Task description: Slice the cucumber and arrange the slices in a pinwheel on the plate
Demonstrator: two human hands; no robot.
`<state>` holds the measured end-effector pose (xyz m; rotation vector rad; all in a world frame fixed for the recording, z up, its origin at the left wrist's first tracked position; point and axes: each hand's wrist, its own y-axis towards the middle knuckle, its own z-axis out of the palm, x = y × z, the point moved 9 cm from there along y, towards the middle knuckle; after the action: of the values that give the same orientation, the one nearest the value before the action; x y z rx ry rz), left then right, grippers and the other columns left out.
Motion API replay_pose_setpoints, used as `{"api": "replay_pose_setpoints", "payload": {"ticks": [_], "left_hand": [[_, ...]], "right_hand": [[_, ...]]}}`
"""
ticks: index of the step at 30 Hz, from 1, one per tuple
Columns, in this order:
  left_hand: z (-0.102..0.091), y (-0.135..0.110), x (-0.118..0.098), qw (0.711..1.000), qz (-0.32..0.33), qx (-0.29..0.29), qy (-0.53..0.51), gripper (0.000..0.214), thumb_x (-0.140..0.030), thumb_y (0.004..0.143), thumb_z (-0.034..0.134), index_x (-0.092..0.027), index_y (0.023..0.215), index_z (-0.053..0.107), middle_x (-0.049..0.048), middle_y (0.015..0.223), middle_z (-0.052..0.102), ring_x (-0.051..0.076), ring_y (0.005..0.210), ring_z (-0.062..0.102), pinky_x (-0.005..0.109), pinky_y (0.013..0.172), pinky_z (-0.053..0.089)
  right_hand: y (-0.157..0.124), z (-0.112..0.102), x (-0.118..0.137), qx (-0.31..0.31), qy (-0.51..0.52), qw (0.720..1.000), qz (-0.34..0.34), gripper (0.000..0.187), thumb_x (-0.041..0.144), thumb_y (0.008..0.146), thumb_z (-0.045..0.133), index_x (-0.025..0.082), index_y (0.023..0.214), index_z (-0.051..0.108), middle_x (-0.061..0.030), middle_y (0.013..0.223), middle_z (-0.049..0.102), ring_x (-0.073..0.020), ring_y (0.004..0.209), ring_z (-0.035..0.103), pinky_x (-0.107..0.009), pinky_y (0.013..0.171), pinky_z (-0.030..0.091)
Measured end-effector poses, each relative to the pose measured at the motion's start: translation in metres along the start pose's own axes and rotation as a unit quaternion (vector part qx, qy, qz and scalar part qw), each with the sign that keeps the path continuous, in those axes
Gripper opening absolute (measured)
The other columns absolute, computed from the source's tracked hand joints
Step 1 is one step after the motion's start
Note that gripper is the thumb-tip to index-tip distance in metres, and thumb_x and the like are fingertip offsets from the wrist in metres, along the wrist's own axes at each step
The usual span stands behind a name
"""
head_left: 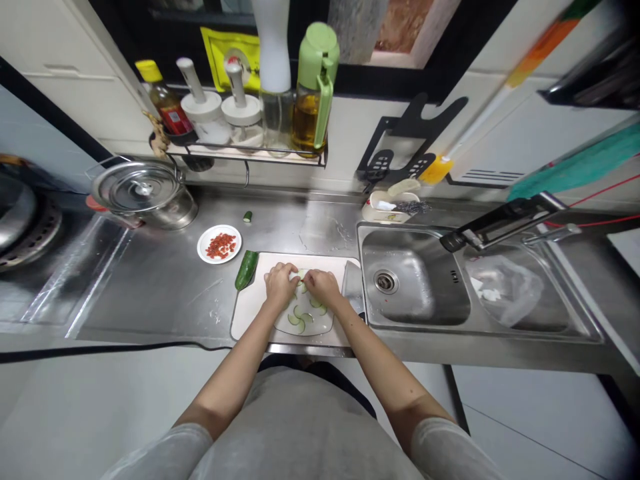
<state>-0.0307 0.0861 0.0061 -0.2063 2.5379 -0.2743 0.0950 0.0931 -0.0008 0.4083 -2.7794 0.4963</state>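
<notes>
My left hand and my right hand meet over the far side of a clear plate, fingers bent and fingertips close together. Pale green cucumber slices show at the fingertips; what each hand pinches is too small to make out. Thin curved cucumber slices lie in pinwheel-like groups on the plate. Under it is a light cutting board. A cut length of cucumber rests at the board's left edge. Right of my right hand lies a wide knife blade, its handle partly hidden by my arm.
Small red pieces fill a white saucer at the left. A cucumber end lies behind the board. A lidded steel pot stands back left, below a condiment rack. To the right is a double sink.
</notes>
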Motion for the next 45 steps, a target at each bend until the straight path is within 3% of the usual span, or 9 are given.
{"api": "replay_pose_setpoints", "payload": {"ticks": [15,27,33,45], "left_hand": [[0.014,0.005,0.002,0.999,-0.006,0.016,0.040,0.015,-0.033,0.081,0.064,-0.027,0.095,0.063,0.0044,0.104,0.059,0.024,0.105,0.052,0.038,0.088,0.032],[0.014,0.006,0.001,0.999,-0.006,0.009,0.042,0.018,-0.033,0.079,0.066,-0.026,0.094,0.064,0.0059,0.104,0.059,0.026,0.105,0.052,0.039,0.088,0.031],[0.008,0.006,0.006,1.000,-0.014,0.016,-0.008,0.016,-0.030,0.080,0.064,-0.027,0.096,0.064,0.0029,0.101,0.061,0.023,0.100,0.055,0.038,0.087,0.032],[0.012,0.007,0.001,1.000,-0.004,0.018,0.022,0.018,-0.032,0.078,0.067,-0.026,0.094,0.063,0.0044,0.100,0.061,0.025,0.102,0.054,0.039,0.087,0.031]], "right_hand": [[0.003,0.004,0.000,0.018,-0.019,0.999,0.021,0.028,0.026,0.095,0.038,0.019,0.092,0.065,-0.0066,0.100,0.070,-0.0175,0.089,0.061,-0.029,0.078,0.031],[0.005,0.002,-0.001,0.009,0.003,0.999,0.034,0.018,0.024,0.094,0.043,0.020,0.098,0.059,-0.0057,0.096,0.070,-0.0174,0.087,0.061,-0.028,0.074,0.030],[0.003,-0.002,-0.008,0.009,0.030,0.999,0.030,0.017,0.022,0.091,0.045,0.021,0.103,0.057,-0.0043,0.098,0.070,-0.0173,0.089,0.060,-0.026,0.071,0.030],[0.003,0.001,-0.005,0.003,0.011,0.999,0.037,0.012,0.026,0.091,0.048,0.021,0.096,0.057,-0.0043,0.095,0.069,-0.0174,0.088,0.061,-0.027,0.071,0.030]]}}
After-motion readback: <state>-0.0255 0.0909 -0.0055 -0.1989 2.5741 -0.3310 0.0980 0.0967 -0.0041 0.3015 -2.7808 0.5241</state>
